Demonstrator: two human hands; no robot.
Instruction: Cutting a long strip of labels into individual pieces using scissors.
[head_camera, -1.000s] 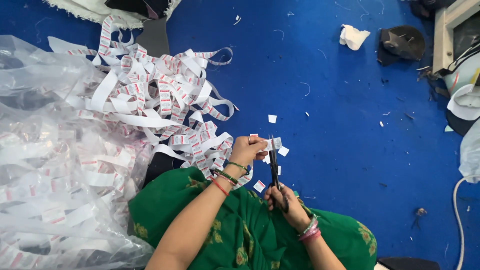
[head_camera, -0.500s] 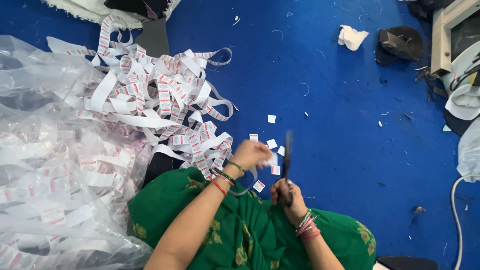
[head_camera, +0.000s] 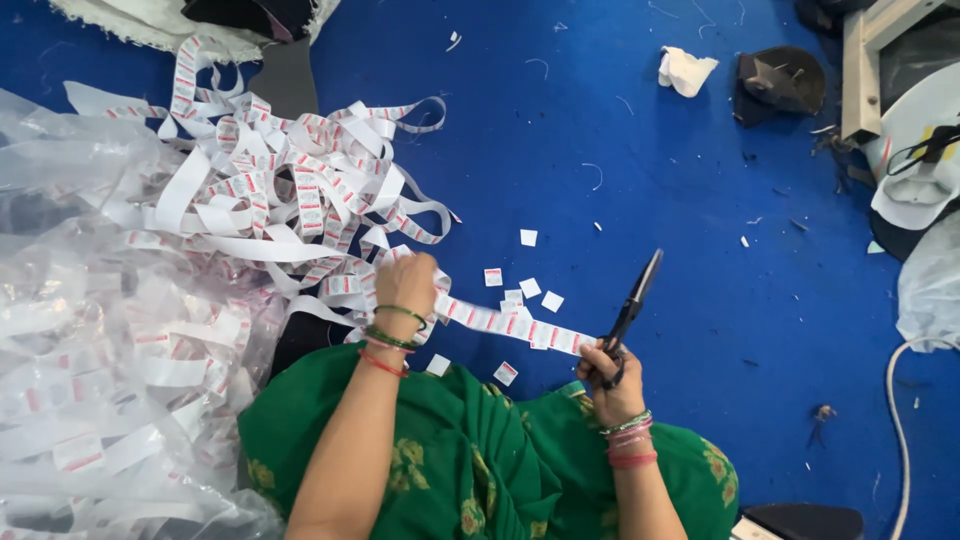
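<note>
Our left hand (head_camera: 405, 285) pinches the white-and-red label ribbon (head_camera: 505, 325); right hand (head_camera: 610, 375) clamps black scissors (head_camera: 632, 300). Few cut tags (head_camera: 528, 288) lie loose; a big tangled pile (head_camera: 290, 200) remains.

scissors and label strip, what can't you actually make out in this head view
- Right hand: its fingers are folded around the scissors, hiding the handles.
- Scissors blades: too thin to tell open from closed.
- Label strip: print too small to make out.
- Left hand: fingers curl under, hiding the grip on the strip.
- Plastic bag: cut off by the left edge.
</note>
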